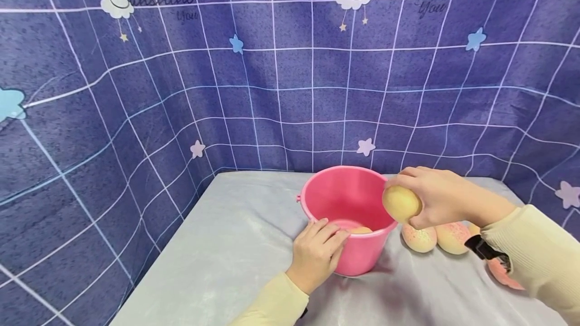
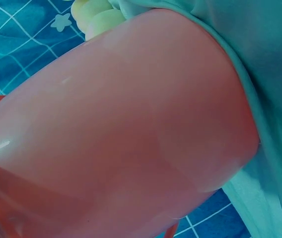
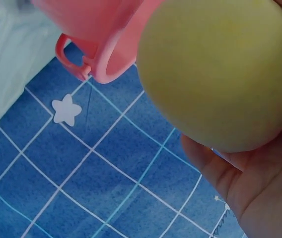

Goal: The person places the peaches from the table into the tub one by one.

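A pink plastic bucket (image 1: 358,255) stands upright on the cloth-covered table. My left hand (image 1: 315,251) grips its near rim, fingers hooked over the edge. The bucket's outer wall (image 2: 126,129) fills most of the left wrist view. At the right side of the rim, my right hand (image 1: 437,195) holds a round yellow peach (image 1: 401,204) between thumb and fingers. That peach (image 3: 220,74) looks smooth and large in the right wrist view, close by the bucket's mouth. Inside the bucket, part of another yellowish peach (image 1: 361,230) shows low behind the near rim.
Right of the bucket lie several pink-and-yellow peaches (image 1: 419,238), some partly hidden by my right arm. A redder one (image 1: 504,273) sits nearer the front, below the sleeve. A blue grid-patterned curtain (image 1: 290,64) hangs behind and left of the grey table cloth (image 1: 217,255).
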The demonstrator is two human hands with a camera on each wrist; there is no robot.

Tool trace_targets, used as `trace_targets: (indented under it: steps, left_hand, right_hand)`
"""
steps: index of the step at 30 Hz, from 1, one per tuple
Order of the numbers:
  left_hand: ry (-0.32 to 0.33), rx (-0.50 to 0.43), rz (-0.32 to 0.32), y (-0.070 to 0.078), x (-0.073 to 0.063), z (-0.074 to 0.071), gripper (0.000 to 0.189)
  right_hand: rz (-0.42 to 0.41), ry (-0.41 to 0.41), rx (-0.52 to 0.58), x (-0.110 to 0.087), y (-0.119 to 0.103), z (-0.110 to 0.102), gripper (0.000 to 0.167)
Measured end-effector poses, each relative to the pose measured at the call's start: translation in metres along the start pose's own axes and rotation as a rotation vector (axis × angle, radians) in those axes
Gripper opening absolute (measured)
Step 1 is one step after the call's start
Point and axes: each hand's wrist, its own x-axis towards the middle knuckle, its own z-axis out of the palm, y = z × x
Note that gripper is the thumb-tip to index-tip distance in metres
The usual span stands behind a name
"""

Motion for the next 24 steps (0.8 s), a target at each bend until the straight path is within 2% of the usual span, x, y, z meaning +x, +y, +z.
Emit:
trace_targets:
  steps: [9,24]
  left_hand:
    - [0.001,0.002,-0.004,0.001,0.000,0.001,0.028]
    - [-0.010,0.004,-0.014,0.002,0.000,0.000,0.028]
  right_hand:
    - [0.005,-0.015,0.019,0.006,-0.003,0.002,0.059]
    - [-0.023,-0.025,0.050,0.028,-0.005,0.012,0.056]
